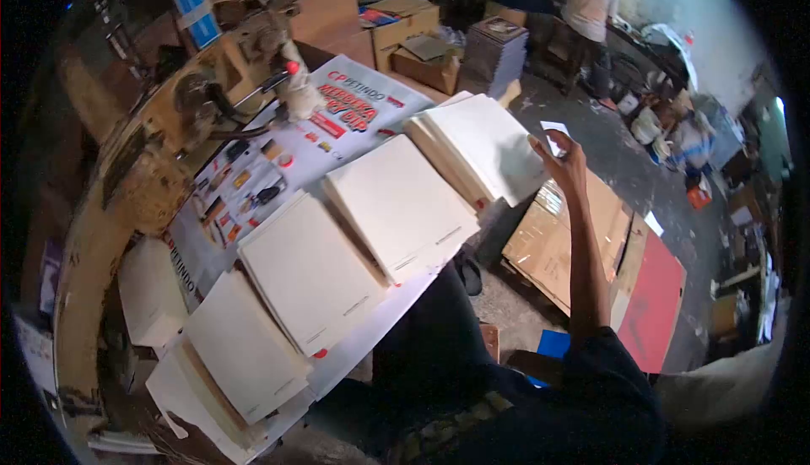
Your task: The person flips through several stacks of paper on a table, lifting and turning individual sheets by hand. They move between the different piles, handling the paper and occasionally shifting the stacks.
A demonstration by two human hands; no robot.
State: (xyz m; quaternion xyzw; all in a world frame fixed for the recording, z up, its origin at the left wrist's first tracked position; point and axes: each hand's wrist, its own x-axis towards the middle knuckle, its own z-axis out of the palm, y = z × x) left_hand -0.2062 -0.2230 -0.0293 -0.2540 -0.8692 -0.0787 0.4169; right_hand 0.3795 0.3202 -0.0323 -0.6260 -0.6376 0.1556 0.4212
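My right hand point(567, 164) reaches to the outer edge of the farthest stack of white printed sheets point(485, 140). Its thumb is right at the stack's edge, its fingers are curled and apart from the thumb, and a small white patch point(554, 130) shows between them. A shadow falls on the top sheet. More paper stacks stand in a curved row toward me: one stack point(403, 203), another stack point(312, 267), then a nearer stack point(243, 343). At the nearest stack point(198, 402), my left hand point(187, 441) is a dark shape in shadow, its fingers mostly hidden.
A printed banner point(359, 98) covers the table under the stacks. A machine with a red knob point(292, 67) stands behind. Another paper pile point(152, 292) lies left. Cardboard point(548, 250) and a red board point(651, 300) are at right. A person point(588, 5) works far back.
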